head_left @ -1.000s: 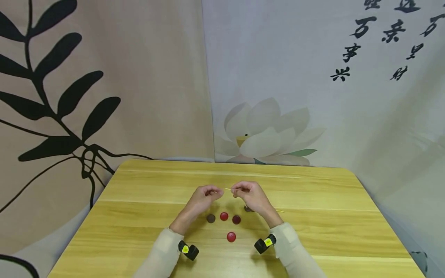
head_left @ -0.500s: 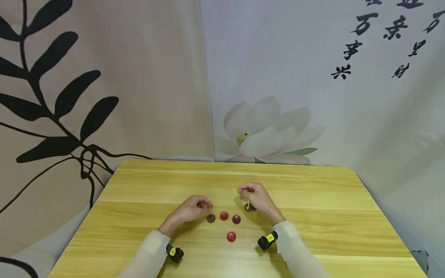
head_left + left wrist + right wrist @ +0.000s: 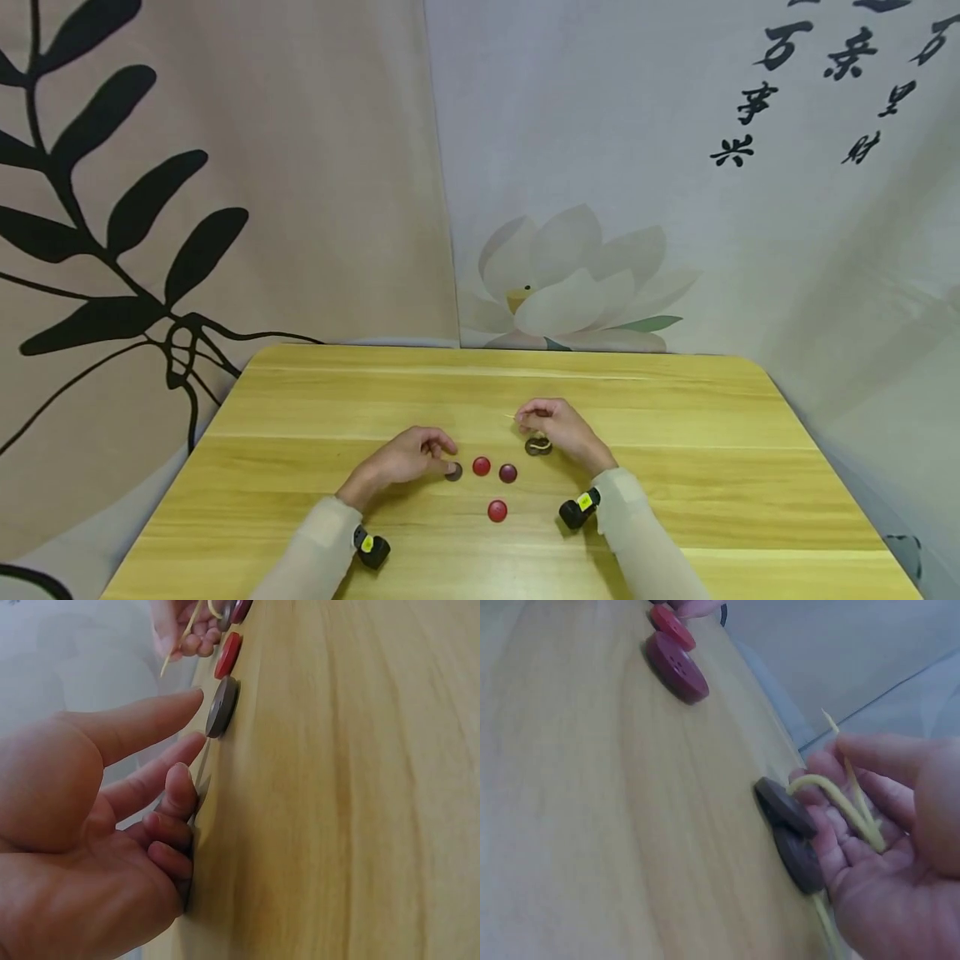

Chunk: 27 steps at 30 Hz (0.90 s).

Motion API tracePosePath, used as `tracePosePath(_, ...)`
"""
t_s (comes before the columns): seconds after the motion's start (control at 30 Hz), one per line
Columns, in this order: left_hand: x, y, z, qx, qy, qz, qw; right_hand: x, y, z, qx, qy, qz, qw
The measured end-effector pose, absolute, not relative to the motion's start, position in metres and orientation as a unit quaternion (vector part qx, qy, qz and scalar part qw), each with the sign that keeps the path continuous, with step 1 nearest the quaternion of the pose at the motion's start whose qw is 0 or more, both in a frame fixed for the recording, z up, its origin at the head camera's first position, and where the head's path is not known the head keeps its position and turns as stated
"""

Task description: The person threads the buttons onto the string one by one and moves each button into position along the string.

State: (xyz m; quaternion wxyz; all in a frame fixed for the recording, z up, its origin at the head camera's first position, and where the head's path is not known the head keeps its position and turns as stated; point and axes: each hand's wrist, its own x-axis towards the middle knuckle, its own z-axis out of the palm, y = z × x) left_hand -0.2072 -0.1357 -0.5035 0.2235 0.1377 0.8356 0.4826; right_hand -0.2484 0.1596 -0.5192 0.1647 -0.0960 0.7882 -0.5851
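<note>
My left hand (image 3: 408, 457) is at a loose brown button (image 3: 453, 472) on the table, thumb and index finger extended toward its edge. In the left wrist view these fingertips lie close beside the brown button (image 3: 223, 709); whether they touch it I cannot tell. The other fingers curl loosely. My right hand (image 3: 561, 425) pinches a yellow string (image 3: 840, 799) near its tip between thumb and index finger, a short end sticking out. The string passes through two dark brown buttons (image 3: 799, 859), which overlap on the table beneath the right hand.
Between the hands lie a red button (image 3: 482, 466) and a dark maroon button (image 3: 507, 473). Another red button (image 3: 497, 511) sits nearer the front. A wooden table (image 3: 337, 392) carries everything, with printed cloth hangings (image 3: 337, 167) behind it.
My left hand has moved away from the string tip, left and down to the loose brown button. The right hand keeps the string and has shifted slightly right.
</note>
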Motion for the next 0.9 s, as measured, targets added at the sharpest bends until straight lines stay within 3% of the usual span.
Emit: tracePosePath(0.9, -0.2052, -0.1338, -0.5047, 0.151, 0.842, 0.472, 0.215, -0.2504, 0.1625, -0.5222, -0.108, 0.769, -0.606, 0.172)
